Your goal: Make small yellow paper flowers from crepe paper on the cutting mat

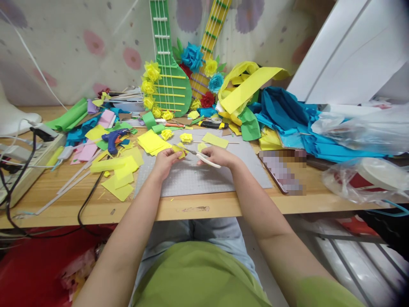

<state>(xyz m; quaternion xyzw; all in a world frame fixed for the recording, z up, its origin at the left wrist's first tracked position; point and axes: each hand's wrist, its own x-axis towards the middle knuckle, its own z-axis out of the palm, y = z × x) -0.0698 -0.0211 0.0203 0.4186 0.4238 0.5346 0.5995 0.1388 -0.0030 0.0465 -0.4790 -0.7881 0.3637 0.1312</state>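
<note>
My left hand point(165, 160) pinches a small piece of yellow paper point(179, 150) just above the grey cutting mat point(198, 177). My right hand point(218, 156) grips white-handled scissors point(204, 159), and their blades point left into the yellow paper. Both hands hover over the middle of the mat. Two small yellow paper flowers point(185, 137) lie on the mat just beyond the hands, beside a stack of yellow paper squares point(151, 142).
A blue glue gun point(114, 138) lies at the left among paper scraps. A power strip point(22, 164) with cables sits at the far left. Green and yellow paper guitars point(169, 68) with flowers stand at the back. Blue paper point(294, 121) and plastic bags point(361, 179) crowd the right.
</note>
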